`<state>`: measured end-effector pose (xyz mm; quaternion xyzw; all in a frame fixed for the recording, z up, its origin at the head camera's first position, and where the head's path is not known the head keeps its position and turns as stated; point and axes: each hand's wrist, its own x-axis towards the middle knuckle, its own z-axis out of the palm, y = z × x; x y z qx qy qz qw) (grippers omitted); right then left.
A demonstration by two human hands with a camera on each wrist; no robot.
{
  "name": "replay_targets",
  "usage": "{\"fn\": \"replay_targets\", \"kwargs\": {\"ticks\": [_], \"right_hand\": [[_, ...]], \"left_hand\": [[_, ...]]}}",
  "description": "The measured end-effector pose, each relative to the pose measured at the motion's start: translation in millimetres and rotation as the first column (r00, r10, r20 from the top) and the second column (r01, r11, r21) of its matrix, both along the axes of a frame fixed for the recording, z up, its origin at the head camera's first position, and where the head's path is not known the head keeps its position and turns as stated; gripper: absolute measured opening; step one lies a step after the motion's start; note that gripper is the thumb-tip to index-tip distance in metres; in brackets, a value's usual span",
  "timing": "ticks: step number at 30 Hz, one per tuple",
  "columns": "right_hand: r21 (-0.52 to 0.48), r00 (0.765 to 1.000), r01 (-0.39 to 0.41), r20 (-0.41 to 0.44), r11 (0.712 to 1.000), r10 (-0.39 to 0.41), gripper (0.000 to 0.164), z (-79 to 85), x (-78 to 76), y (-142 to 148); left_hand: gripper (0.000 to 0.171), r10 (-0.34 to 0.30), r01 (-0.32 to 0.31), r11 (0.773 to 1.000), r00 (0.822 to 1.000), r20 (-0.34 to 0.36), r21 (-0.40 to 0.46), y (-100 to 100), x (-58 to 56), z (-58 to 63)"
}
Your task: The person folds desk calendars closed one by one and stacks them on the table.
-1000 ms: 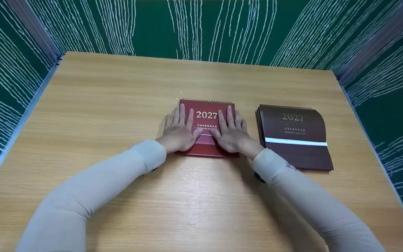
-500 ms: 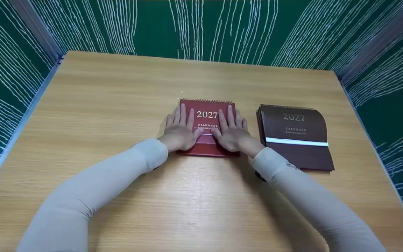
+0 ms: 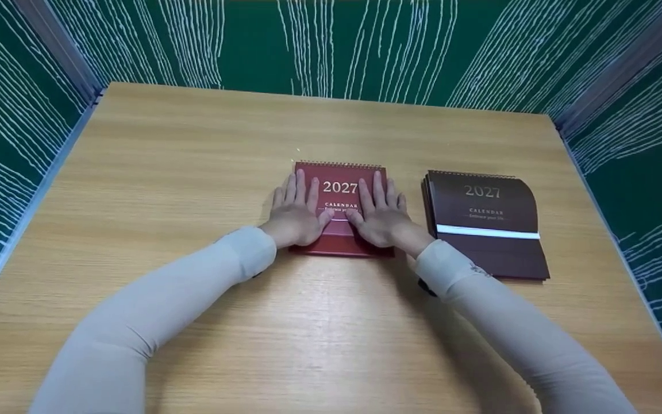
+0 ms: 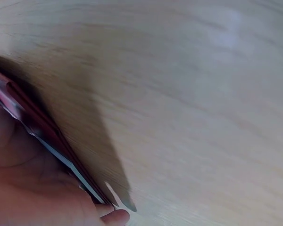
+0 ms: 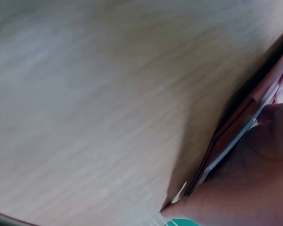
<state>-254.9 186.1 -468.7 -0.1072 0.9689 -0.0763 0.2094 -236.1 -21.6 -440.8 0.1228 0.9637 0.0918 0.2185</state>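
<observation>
A red 2027 desk calendar [image 3: 339, 175] with a spiral binding along its top lies on the wooden table. My left hand [image 3: 292, 221] rests flat over its left side, fingers straight and spread, pointing away from me. On the right side my right hand [image 3: 383, 223] lies the same way, and the two thumbs come near each other below the printed title. In the left wrist view the calendar's edge [image 4: 47, 127] shows beside the left hand [image 4: 37, 183]. The right wrist view has the calendar's edge [image 5: 236, 127] along the right hand [image 5: 254, 174].
To the right lies a dark brown 2027 calendar [image 3: 483, 201] with a white band [image 3: 486, 232] across it and its top right corner curling. The wooden table [image 3: 193, 144] is bordered by green panels [image 3: 250, 46] with white streaks at the back and sides.
</observation>
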Motion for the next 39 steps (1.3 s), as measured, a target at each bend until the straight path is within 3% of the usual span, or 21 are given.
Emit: {"fn": "replay_targets", "kwargs": {"ticks": [8, 13, 17, 21, 24, 28, 30, 34, 36, 39], "right_hand": [[-0.009, 0.999, -0.005, 0.036, 1.000, 0.005, 0.082, 6.0, -0.7, -0.1], [-0.057, 0.997, -0.017, 0.074, 0.998, 0.021, 0.083, 21.4, -0.5, 4.1], [-0.152, 0.997, -0.026, 0.067, 0.988, 0.036, 0.080, 38.3, 1.4, 12.2], [-0.280, 0.997, 0.014, 0.078, 0.960, 0.008, 0.081, 51.0, 0.1, 21.6], [-0.368, 0.994, 0.083, 0.100, 0.926, -0.049, 0.083, 61.9, -2.7, 28.0], [-0.485, 0.969, 0.225, 0.205, 0.845, -0.141, 0.082, 76.9, -6.9, 36.9], [-0.540, 0.943, 0.309, 0.283, 0.783, -0.177, 0.081, 82.7, -8.3, 41.6], [-0.618, 0.882, 0.449, 0.421, 0.645, -0.211, 0.078, 88.3, -8.7, 50.4], [-0.648, 0.856, 0.497, 0.474, 0.578, -0.204, 0.076, 88.6, -8.8, 55.0], [-0.673, 0.822, 0.549, 0.542, 0.496, -0.176, 0.074, 89.2, -8.4, 59.7]], "left_hand": [[0.082, -0.003, 0.003, 1.000, 1.000, 0.010, 0.023, -2.0, 1.6, 7.4], [0.085, -0.027, 0.024, 0.998, 0.998, 0.049, 0.050, -6.5, -7.5, 10.8], [0.080, -0.031, 0.026, 0.990, 0.999, 0.032, 0.139, -15.1, -15.6, 20.1], [0.072, 0.016, -0.019, 0.965, 1.000, 0.016, 0.261, -27.5, -23.0, 30.3], [0.068, 0.079, -0.087, 0.917, 0.996, 0.035, 0.388, -37.3, -28.2, 36.1], [0.067, 0.137, -0.175, 0.826, 0.984, 0.110, 0.535, -48.8, -33.5, 43.5], [0.067, 0.144, -0.195, 0.808, 0.980, 0.135, 0.556, -54.3, -35.4, 48.5], [0.067, 0.153, -0.233, 0.798, 0.970, 0.188, 0.556, -64.4, -39.1, 54.8], [0.067, 0.160, -0.278, 0.774, 0.955, 0.250, 0.569, -69.1, -39.5, 55.5], [0.064, 0.155, -0.371, 0.695, 0.914, 0.376, 0.616, -75.5, -39.8, 53.0]]}}
